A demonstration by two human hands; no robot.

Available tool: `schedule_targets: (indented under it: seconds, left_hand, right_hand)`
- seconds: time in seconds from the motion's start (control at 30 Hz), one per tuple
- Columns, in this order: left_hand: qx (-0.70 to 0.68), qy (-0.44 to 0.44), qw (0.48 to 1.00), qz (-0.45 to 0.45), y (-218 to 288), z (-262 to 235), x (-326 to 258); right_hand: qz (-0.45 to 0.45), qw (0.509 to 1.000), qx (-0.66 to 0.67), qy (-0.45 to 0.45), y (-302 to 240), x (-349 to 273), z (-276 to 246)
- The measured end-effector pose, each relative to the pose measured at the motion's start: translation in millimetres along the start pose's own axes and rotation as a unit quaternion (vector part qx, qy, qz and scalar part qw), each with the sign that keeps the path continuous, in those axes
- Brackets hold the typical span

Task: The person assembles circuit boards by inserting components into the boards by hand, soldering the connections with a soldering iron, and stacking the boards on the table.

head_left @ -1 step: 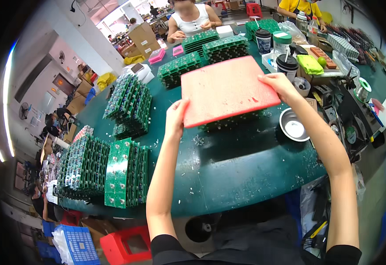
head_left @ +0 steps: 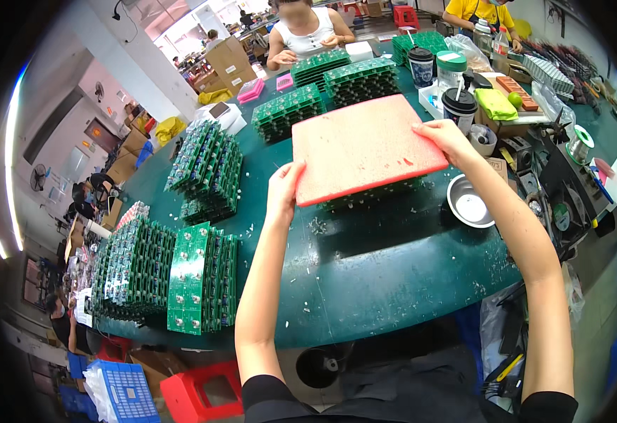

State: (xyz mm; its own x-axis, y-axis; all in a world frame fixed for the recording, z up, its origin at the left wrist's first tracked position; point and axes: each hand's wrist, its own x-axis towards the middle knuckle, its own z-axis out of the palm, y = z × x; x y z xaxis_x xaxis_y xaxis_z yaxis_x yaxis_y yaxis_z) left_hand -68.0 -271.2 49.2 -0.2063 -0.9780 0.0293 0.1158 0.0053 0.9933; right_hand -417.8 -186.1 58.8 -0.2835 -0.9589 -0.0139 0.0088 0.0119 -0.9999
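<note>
A flat pink foam sheet with a few reddish nicks is held level above the green table. Its left edge is gripped by my left hand, the thumb lying on top. My right hand has the right edge, thumb above and the other fingers hidden beneath. Under the sheet the lower part of a green circuit board stack shows; the foam covers the rest. Whether the foam rests on those boards I cannot tell.
Stacks of green circuit boards stand at the left and far side of the table. A metal bowl sits near my right forearm. Lidded cups and a solder spool are at right. Across the table sits a person.
The pink foam sheet has dropped very slightly toward me in the picture, both hands still on it. All else looks the same.
</note>
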Motion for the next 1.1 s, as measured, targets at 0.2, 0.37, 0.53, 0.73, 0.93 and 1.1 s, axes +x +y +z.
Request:
schedule_targets:
  seconds: [0.2, 0.37, 0.53, 0.73, 0.93, 1.1]
  left_hand:
    - [0.099, -0.037, 0.991, -0.078, -12.6, -9.9, 11.8]
    - [0.108, -0.045, 0.988, -0.097, 0.1, -7.8, 8.3]
    - [0.047, -0.037, 0.993, -0.106, -1.9, -13.5, 1.7]
    - [-0.113, -0.147, 0.981, -0.054, 44.9, -16.0, -47.3]
    - [0.236, -0.159, 0.956, 0.068, 44.6, -57.2, -130.3]
    - [0.430, -0.259, 0.746, 0.438, -10.0, -57.7, -153.5]
  right_hand:
    - [0.072, 0.995, -0.062, 0.008, 22.1, 8.1, 0.4]
    - [0.079, 0.997, -0.012, -0.003, 15.8, 5.4, 1.0]
    - [0.079, 0.994, 0.067, -0.024, 18.6, 3.4, 4.8]
    - [-0.037, 0.983, 0.124, -0.127, -19.9, -42.2, -11.6]
    - [-0.104, 0.932, -0.254, -0.236, -50.4, -121.0, -41.5]
    - [-0.410, 0.755, -0.399, -0.321, 2.9, -168.2, -34.3]
